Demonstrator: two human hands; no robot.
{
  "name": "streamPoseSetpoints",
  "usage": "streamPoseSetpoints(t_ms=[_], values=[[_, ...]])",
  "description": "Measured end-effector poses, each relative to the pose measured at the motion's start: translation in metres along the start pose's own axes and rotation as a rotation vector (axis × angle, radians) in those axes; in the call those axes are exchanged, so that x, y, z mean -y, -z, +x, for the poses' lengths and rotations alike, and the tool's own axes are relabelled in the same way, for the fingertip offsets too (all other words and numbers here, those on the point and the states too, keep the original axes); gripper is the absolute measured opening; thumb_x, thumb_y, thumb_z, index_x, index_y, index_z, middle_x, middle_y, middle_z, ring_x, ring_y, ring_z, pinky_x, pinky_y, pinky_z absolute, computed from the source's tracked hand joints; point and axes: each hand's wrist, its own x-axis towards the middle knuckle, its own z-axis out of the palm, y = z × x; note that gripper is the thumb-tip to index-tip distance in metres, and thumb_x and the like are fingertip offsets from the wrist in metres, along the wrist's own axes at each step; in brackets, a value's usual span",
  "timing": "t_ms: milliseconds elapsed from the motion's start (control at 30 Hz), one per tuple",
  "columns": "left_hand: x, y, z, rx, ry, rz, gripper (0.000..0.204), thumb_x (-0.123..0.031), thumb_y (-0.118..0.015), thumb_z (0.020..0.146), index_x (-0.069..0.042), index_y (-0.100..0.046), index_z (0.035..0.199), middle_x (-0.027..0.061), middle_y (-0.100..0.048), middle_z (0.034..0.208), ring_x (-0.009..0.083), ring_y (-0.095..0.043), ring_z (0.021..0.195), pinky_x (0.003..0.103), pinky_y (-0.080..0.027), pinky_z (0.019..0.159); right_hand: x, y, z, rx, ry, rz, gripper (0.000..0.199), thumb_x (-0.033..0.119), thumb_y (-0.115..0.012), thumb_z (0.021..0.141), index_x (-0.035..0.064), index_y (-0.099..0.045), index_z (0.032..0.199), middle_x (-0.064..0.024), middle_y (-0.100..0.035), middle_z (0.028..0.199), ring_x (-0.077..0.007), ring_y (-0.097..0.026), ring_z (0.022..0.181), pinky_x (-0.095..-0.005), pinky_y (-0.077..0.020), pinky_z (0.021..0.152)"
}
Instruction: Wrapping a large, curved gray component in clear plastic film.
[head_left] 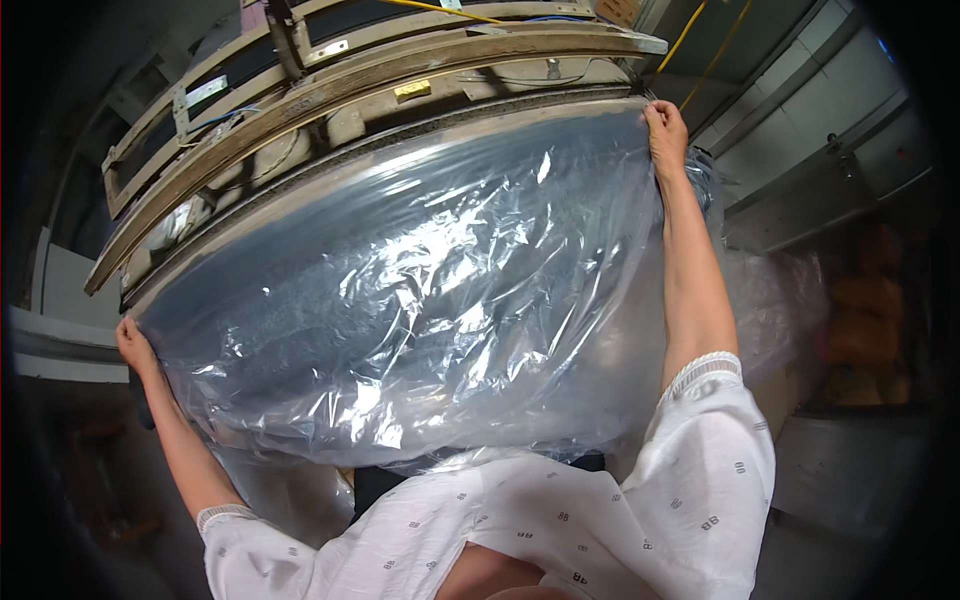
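A large clear plastic bag point(420, 290) with a dark blue fabric inside is stretched wide in front of me. My left hand point(133, 345) grips its far left corner. My right hand point(666, 132) grips its far right corner, high up. The bag's top edge lies along the long metal bar of a machine point(330, 100) that runs from lower left to upper right. The crinkled plastic reflects light and hides most of what is under it.
The machine's frame carries brackets, wires and a small yellow tag point(412, 90). More clear plastic point(780, 300) is bunched to the right. Grey panels point(830, 120) and yellow cables point(690, 35) are at the upper right. A white ledge point(55, 345) is at the left.
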Motion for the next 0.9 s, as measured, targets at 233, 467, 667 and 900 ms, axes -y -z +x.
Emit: streamPoseSetpoints(t_ms=[233,467,667,900], values=[[0.022,-0.028,0.048,0.070,0.031,-0.023,0.030,-0.028,-0.054,0.088,0.001,-0.061,0.095,0.0056,-0.060,0.085,0.0129,-0.052,0.078,0.025,-0.041,0.074,-0.007,-0.029,0.026,0.050,0.022,-0.200,0.024,0.023,-0.061,0.078,0.0000,-0.061,0.088,-0.0097,-0.061,0.083,-0.0180,-0.057,0.077,-0.0285,-0.0434,0.072],[0.032,-0.032,0.058,0.087,0.014,-0.009,0.033,-0.029,-0.056,0.086,0.002,-0.060,0.095,0.0061,-0.059,0.083,0.0142,-0.052,0.077,0.026,-0.041,0.073,0.004,-0.038,0.038,0.061,0.067,-0.325,0.027,0.025,-0.063,0.076,0.0002,-0.062,0.086,-0.0103,-0.060,0.081,-0.0217,-0.057,0.077,-0.0300,-0.0439,0.072],[0.023,-0.029,0.052,-0.008,0.190,0.052,0.035,-0.031,-0.055,0.085,0.004,-0.057,0.091,0.0072,-0.058,0.083,0.0153,-0.053,0.076,0.026,-0.042,0.071,0.009,-0.039,0.037,-0.131,0.067,-0.638,0.033,0.030,-0.065,0.072,0.0007,-0.056,0.084,-0.0147,-0.051,0.089,-0.0274,-0.053,0.083,-0.0348,-0.0420,0.077],[-0.015,-0.026,0.026,-0.152,0.361,-0.319,0.024,-0.021,-0.044,0.088,-0.004,-0.052,0.073,0.0011,-0.050,0.063,0.0080,-0.044,0.054,0.022,-0.034,0.048,0.001,-0.025,0.046,-0.158,-0.013,-0.426,0.036,0.035,-0.060,0.077,0.0002,-0.054,0.085,-0.0182,-0.050,0.096,-0.0310,-0.048,0.095,-0.0352,-0.0361,0.087]])
